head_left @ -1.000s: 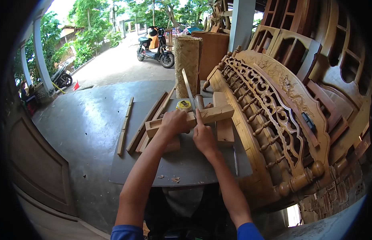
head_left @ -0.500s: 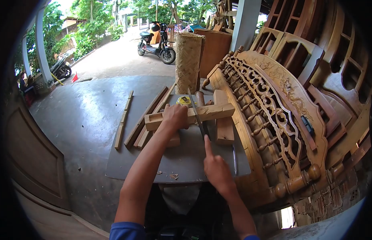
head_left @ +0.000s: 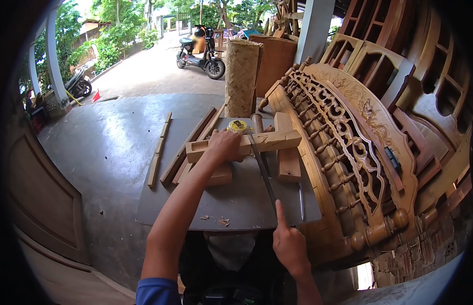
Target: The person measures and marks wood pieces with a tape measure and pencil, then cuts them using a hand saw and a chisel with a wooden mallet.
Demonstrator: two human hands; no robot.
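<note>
My left hand [head_left: 227, 145] is closed over a squared wooden beam [head_left: 272, 141], which has a slot cut near its left end. The beam lies crosswise on two wood blocks, a short one [head_left: 219, 176] under its left part and a longer one [head_left: 288, 165] at its right. My right hand [head_left: 290, 244] is closed round the handle of a handsaw [head_left: 266, 178], index finger stretched along it. The narrow blade slants across the beam just right of my left hand; its handle is mostly hidden. A yellow tape measure [head_left: 237, 125] sits behind the beam.
On the grey tabletop [head_left: 170, 208] lie long wood strips [head_left: 188, 145] and wood chips [head_left: 224, 222]. A slim metal tool [head_left: 301, 201] lies near the right edge. A carved wooden headboard [head_left: 348, 137] leans at the right. Behind stand a woven roll [head_left: 241, 76] and a scooter [head_left: 201, 56].
My right hand has drawn the saw back towards me and slightly right, so more blade shows on the near side of the beam. My left hand stays on the beam.
</note>
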